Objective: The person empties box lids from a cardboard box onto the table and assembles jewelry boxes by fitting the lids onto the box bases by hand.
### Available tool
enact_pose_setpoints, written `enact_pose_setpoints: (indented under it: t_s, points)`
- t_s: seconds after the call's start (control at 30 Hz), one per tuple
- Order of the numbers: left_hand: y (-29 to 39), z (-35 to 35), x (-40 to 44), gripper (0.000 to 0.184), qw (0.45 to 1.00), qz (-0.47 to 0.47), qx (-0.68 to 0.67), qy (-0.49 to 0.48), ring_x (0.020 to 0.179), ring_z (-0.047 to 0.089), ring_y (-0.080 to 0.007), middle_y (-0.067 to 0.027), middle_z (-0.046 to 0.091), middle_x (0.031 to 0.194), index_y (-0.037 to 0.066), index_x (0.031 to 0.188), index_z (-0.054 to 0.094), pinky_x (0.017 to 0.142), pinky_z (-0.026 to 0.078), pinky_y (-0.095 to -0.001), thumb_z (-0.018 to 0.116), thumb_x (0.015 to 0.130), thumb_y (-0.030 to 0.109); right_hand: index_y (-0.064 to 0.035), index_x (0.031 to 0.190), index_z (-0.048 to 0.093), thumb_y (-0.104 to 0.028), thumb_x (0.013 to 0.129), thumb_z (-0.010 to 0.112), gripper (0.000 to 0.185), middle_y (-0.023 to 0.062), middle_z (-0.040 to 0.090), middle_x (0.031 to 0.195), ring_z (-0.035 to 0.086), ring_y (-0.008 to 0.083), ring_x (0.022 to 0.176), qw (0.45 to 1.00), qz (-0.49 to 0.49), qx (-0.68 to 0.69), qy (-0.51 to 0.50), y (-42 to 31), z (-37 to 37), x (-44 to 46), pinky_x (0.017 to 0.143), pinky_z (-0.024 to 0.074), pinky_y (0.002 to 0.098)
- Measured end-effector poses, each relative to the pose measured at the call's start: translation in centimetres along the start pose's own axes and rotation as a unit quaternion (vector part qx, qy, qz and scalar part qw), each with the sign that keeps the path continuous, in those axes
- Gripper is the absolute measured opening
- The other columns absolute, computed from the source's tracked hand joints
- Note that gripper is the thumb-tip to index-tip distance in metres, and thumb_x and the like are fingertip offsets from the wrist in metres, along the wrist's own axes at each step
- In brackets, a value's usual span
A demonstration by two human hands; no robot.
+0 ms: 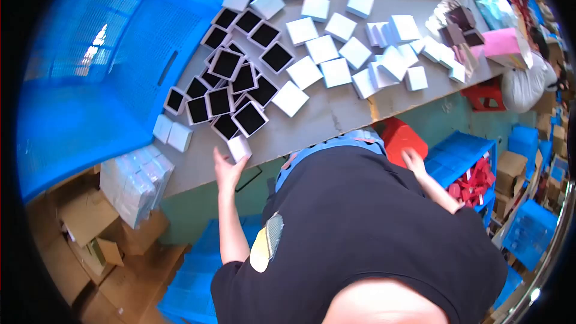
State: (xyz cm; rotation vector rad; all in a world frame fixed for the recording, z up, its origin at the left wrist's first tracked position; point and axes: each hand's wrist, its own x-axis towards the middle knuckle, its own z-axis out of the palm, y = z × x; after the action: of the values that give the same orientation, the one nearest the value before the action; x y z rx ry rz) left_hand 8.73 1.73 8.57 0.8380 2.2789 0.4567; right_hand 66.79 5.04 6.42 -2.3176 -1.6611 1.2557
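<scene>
My left hand (227,170) is at the table's front edge, with its fingers and thumb about a small white box (239,147). That box sits just below a pile of open boxes with black linings (249,118), some overlapping or tilted. My right hand (413,161) hangs low beside my body, over a red plastic stool (403,141). Its fingers look loosely apart, with nothing visible in them. Two white boxes (179,137) stand left of the pile. Many closed white boxes (321,49) are spread across the middle of the table.
A large blue crate (129,54) stands at the table's left end. Plastic-wrapped packs (135,180) and cardboard boxes (90,210) are below it. A pink box (507,47) is at the right end. Blue crates (462,153) with red items (473,183) stand right of me.
</scene>
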Motion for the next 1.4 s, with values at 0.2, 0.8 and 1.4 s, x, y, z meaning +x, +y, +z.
enact_pose_setpoints:
  t_s: [0.2, 0.8, 1.4]
  points:
    - [-3.4, 1.3, 2.5, 0.063, 0.958, -0.082, -0.272, -0.043, 0.087, 0.066, -0.0187, -0.0138, 0.067, 0.104, -0.004, 0.135, 0.04, 0.072, 0.054, -0.0292, 0.062, 0.076, 0.004, -0.0045, 0.124, 0.061, -0.032, 0.095, 0.056, 0.04, 0.0153, 0.062, 0.125, 0.059, 0.0269, 0.114, 0.932, 0.325, -0.022, -0.156, 19.6, 4.2, -8.4, 0.094, 0.0471, 0.035]
    - [3.6, -3.4, 8.1, 0.052, 0.926, 0.308, 0.068, 0.207, 0.124, 0.05, -0.0335, -0.0136, 0.051, 0.136, 0.008, 0.121, 0.059, 0.101, 0.043, -0.0421, 0.072, 0.071, 0.008, -0.0056, 0.119, 0.064, -0.031, 0.091, 0.061, 0.038, 0.0144, 0.065, 0.118, 0.062, 0.0264, 0.108, 0.945, 0.32, -0.01, -0.068, 16.4, -7.5, -6.1, 0.091, 0.0486, 0.0357]
    - [-7.2, -6.9, 26.7, 0.07, 0.879, -0.332, 0.118, 0.322, 0.102, 0.063, -0.0417, -0.0308, 0.053, 0.118, -0.007, 0.119, 0.046, 0.081, 0.055, -0.053, 0.071, 0.068, 0.034, -0.0066, 0.114, 0.068, -0.031, 0.087, 0.065, 0.037, 0.0135, 0.068, 0.111, 0.065, 0.0259, 0.102, 0.934, 0.353, 0.057, -0.018, 10.5, -3.6, -10.3, 0.088, 0.0501, 0.0363]
